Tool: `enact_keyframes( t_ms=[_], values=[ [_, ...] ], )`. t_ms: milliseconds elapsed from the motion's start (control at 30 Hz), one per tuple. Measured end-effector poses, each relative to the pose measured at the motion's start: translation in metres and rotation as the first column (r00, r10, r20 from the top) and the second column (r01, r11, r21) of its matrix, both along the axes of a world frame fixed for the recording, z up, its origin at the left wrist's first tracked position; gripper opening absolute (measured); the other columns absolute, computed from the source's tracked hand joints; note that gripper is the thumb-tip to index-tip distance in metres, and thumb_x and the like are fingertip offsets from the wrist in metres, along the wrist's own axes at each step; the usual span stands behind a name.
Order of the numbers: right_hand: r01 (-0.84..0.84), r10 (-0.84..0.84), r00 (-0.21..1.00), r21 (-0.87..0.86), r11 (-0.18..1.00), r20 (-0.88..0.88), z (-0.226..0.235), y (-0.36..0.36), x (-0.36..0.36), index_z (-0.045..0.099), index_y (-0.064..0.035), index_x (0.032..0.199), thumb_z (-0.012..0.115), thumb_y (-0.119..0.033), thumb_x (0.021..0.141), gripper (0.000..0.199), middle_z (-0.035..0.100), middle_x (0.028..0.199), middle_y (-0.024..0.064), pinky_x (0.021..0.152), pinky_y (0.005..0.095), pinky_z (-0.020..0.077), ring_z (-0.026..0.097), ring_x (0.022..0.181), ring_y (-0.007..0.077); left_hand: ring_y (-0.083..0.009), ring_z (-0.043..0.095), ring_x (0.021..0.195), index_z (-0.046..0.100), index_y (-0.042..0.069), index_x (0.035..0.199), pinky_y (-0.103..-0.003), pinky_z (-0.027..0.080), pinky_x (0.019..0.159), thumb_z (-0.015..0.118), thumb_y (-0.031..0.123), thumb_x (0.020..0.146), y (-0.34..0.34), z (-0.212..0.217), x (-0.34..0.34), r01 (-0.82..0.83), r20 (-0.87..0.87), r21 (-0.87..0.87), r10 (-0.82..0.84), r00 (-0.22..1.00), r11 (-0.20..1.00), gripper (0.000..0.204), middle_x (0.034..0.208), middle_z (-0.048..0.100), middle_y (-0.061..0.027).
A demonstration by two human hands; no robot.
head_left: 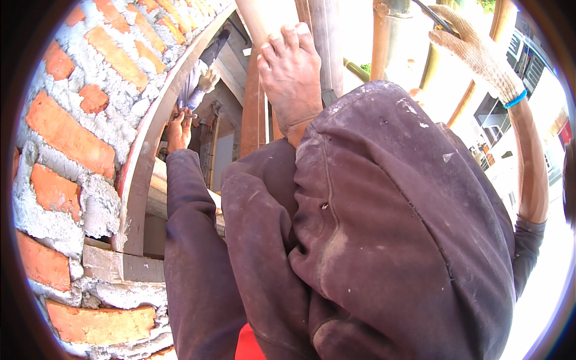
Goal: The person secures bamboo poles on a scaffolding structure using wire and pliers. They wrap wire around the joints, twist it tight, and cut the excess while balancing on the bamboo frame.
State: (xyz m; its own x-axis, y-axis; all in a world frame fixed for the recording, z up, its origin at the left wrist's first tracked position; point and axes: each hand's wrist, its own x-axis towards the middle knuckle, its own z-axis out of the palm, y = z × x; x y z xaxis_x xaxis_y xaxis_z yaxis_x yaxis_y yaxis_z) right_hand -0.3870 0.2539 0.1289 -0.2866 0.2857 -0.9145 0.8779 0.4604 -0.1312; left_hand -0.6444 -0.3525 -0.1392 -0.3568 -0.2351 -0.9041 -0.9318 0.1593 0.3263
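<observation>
My right hand (474,51), in a knitted work glove with a blue band at the wrist, is raised at the upper right. It is closed on a slim dark tool (441,19), whose far end leaves the picture, so its kind does not show. Low at the left, my left hand (178,131) reaches along the brick wall (72,135) from a long dark sleeve. Its bare fingers are bent around a small metal piece (189,116), too small to name. Just beyond it is another person's gloved hand (209,80) with a pale sleeve.
My bare foot (290,75) rests near upright wooden posts (321,42), and my bent knees fill the middle. A curved wooden frame (141,174) borders the brickwork. Bamboo poles (389,42) stand beyond my knee. Bright ground and buildings lie far below at the right.
</observation>
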Motion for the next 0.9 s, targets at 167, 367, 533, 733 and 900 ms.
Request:
enact_keyframes(
  t_ms=[167,367,533,733,900],
  values=[
    [-0.042,0.075,0.965,0.131,0.990,-0.251,-0.034,0.010,0.048,0.041,-0.0082,0.154,0.063,-0.050,0.098,0.074,0.064,0.130,0.0190,0.105,0.0424,0.0476,0.062,0.121,0.0287,-0.0308,0.068,0.110,0.055,-0.002,0.119,-0.042,0.060,0.099,0.060,-0.008,0.097,0.016,0.002,-0.002,0.104,-0.052,-0.040,-0.106,0.993,0.994,0.023,0.119,0.064,-0.0181],
    [0.043,-0.077,0.960,-0.130,0.991,-0.268,-0.056,0.023,0.088,0.041,-0.0045,0.151,0.066,-0.041,0.097,0.070,0.052,0.147,0.0209,0.115,0.0413,0.0400,0.050,0.138,0.0307,-0.0296,0.069,0.107,0.055,-0.001,0.121,-0.041,0.060,0.096,0.060,-0.007,0.096,0.028,-0.002,0.000,0.393,-0.045,-0.148,-0.404,0.914,0.907,0.026,0.117,0.066,-0.0181],
    [-0.015,0.007,0.993,-0.063,0.998,-0.117,-0.028,0.019,0.050,0.053,-0.0035,0.139,0.065,-0.030,0.097,0.051,0.063,0.129,0.0192,0.109,0.0404,0.0437,0.058,0.127,0.0296,-0.0285,0.069,0.105,0.056,-0.001,0.120,-0.040,0.060,0.094,0.060,-0.006,0.096,0.064,0.014,0.006,0.458,-0.056,-0.198,-0.477,0.877,0.866,0.025,0.115,0.066,-0.0173],
    [0.076,-0.076,0.995,0.000,0.997,-0.060,0.014,0.025,0.000,0.050,-0.0045,0.140,0.063,-0.032,0.090,0.058,0.070,0.102,0.0263,0.091,0.0489,0.0520,0.068,0.103,0.0437,-0.0272,0.069,0.102,0.057,0.000,0.119,-0.038,0.060,0.091,0.061,-0.004,0.096,0.091,0.025,0.014,0.323,-0.063,-0.130,-0.332,0.941,0.938,0.024,0.113,0.067,-0.0163],
    [0.060,-0.032,0.888,0.046,0.997,-0.459,0.038,0.034,-0.064,0.051,-0.0012,0.134,0.060,-0.027,0.092,0.050,0.067,0.096,0.0279,0.086,0.0520,0.0508,0.067,0.097,0.0450,-0.0261,0.069,0.100,0.058,0.000,0.118,-0.037,0.059,0.089,0.061,-0.003,0.096,0.094,0.024,0.019,0.295,-0.073,-0.128,-0.306,0.949,0.947,0.023,0.112,0.067,-0.0155]
  ],
)
